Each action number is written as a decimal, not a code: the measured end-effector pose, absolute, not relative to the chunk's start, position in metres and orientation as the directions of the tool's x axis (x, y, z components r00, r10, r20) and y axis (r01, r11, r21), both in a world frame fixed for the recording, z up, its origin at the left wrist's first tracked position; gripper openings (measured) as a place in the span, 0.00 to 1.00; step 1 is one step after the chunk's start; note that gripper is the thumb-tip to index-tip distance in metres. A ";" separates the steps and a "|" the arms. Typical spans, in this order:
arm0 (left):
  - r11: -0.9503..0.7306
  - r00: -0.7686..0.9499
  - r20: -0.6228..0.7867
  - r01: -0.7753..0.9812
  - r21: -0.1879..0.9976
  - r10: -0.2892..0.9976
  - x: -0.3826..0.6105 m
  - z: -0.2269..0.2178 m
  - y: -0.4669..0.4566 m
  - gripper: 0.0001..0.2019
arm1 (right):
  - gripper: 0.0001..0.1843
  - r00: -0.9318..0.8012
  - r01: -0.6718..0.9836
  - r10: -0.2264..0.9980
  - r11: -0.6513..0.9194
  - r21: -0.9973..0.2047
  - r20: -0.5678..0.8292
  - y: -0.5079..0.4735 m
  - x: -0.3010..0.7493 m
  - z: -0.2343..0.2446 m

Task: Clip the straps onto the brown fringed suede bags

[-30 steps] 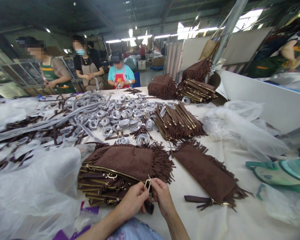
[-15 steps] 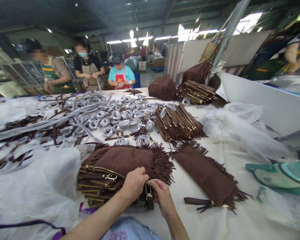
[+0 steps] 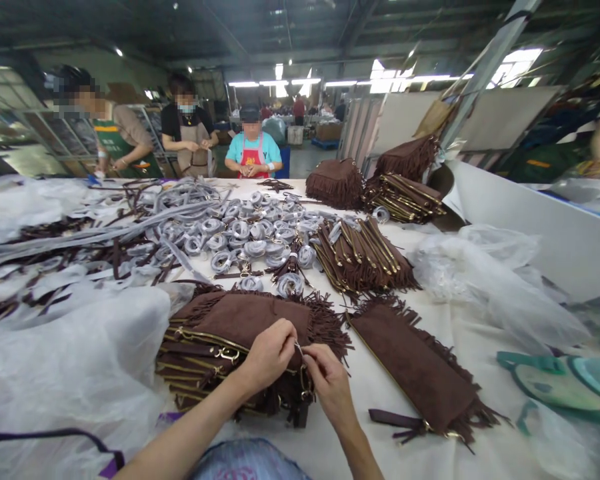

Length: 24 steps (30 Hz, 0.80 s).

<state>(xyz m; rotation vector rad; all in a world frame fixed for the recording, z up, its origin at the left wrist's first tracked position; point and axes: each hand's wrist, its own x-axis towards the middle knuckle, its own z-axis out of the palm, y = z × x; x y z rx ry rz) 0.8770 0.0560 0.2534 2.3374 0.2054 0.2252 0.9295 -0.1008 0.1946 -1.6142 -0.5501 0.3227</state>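
Note:
My left hand [image 3: 273, 353] is closed in a pinch over the right end of the top brown fringed bag [image 3: 260, 315] in a stack. Facing it, my right hand [image 3: 331, 379] pinches too, thumb against forefinger. A small shiny metal piece [image 3: 299, 349] shows between the fingertips of both hands; its exact kind is too small to make out. Just below hangs a brown strap with a gold clasp [image 3: 306, 385], close to my right fingers. Gold zippers [image 3: 200, 339] line the stack's front edge. To the right, another fringed bag [image 3: 415, 363] lies flat with a wrist strap [image 3: 395, 419].
Coiled, grey-wrapped straps [image 3: 255, 249] cover the table's middle. More fringed bags [image 3: 365, 250] are stacked behind. Clear plastic [image 3: 75, 360] lies at left, more plastic sheeting [image 3: 495, 273] at right beside a green-trimmed bag [image 3: 565, 380]. Several co-workers stand across the table.
Both hands have risen slightly and closed in on the small metal piece between their fingertips. The gold clasp now hangs lower, beneath them. The whole view has shifted a little.

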 end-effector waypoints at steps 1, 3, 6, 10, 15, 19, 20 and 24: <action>-0.662 0.970 0.097 0.077 0.746 0.222 0.879 0.254 0.056 0.07 | 0.13 0.822 0.182 0.557 -0.061 -0.981 0.118 -0.099 0.932 0.196; -0.538 0.968 0.047 0.096 0.838 0.247 0.881 0.251 0.056 0.06 | 0.12 0.809 0.177 0.581 -0.102 -0.979 0.086 -0.096 0.935 0.196; -0.231 0.953 -0.139 0.204 0.951 0.268 0.881 0.240 0.054 0.07 | 0.14 0.824 0.117 0.566 -0.147 -0.982 0.014 -0.095 0.936 0.188; -0.064 0.941 -0.218 0.241 0.968 0.257 0.878 0.223 0.048 0.06 | 0.17 0.838 0.070 0.545 -0.171 -0.983 -0.035 -0.096 0.931 0.180; -0.214 0.934 -0.079 0.162 0.963 0.349 0.878 0.219 0.040 0.04 | 0.19 0.851 0.076 0.525 -0.174 -0.982 -0.027 -0.096 0.928 0.179; -0.333 0.927 -0.047 0.180 0.926 0.371 0.880 0.221 0.039 0.10 | 0.17 0.848 0.073 0.529 -0.181 -0.981 -0.035 -0.097 0.929 0.177; -0.362 0.928 -0.043 0.186 0.913 0.369 0.880 0.220 0.040 0.11 | 0.17 0.848 0.066 0.528 -0.183 -0.981 -0.042 -0.098 0.929 0.177; -0.458 0.943 -0.028 0.187 0.869 0.331 0.879 0.217 0.040 0.12 | 0.16 0.857 0.046 0.513 -0.187 -0.981 -0.057 -0.099 0.929 0.176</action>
